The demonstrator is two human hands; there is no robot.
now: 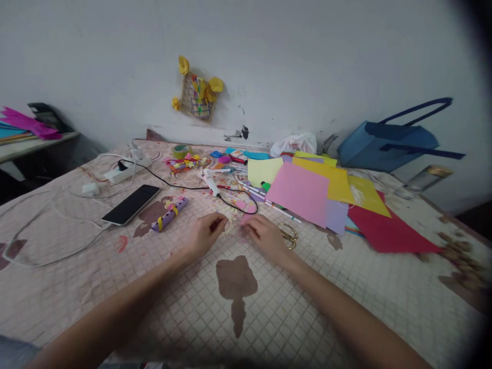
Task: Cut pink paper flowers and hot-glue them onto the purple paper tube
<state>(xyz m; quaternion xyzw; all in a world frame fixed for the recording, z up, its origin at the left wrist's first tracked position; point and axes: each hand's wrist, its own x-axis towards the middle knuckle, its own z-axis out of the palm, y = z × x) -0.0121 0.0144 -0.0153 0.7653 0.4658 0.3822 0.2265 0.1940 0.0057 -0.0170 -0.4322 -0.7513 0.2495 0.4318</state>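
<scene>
My left hand [208,233] is closed, thumb and fingertips together, over small pale scraps [231,218] on the patterned table; what it holds, if anything, is too small to name. Facing it, my right hand [264,234] pinches a small pink paper piece [247,218]. Gold-handled scissors [290,237] lie just right of my right hand. Beyond both hands rests a white glue gun [210,183] with a black cord. A rolled purple paper tube [170,214] with yellow bands lies to the left of my left hand.
A phone [132,205], white cables and a power strip [125,171] lie at the left. Coloured sheets [300,192] spread over the right side, near a glass jar [428,178] and a blue bag [384,146]. Green tape [181,150] sits at the back.
</scene>
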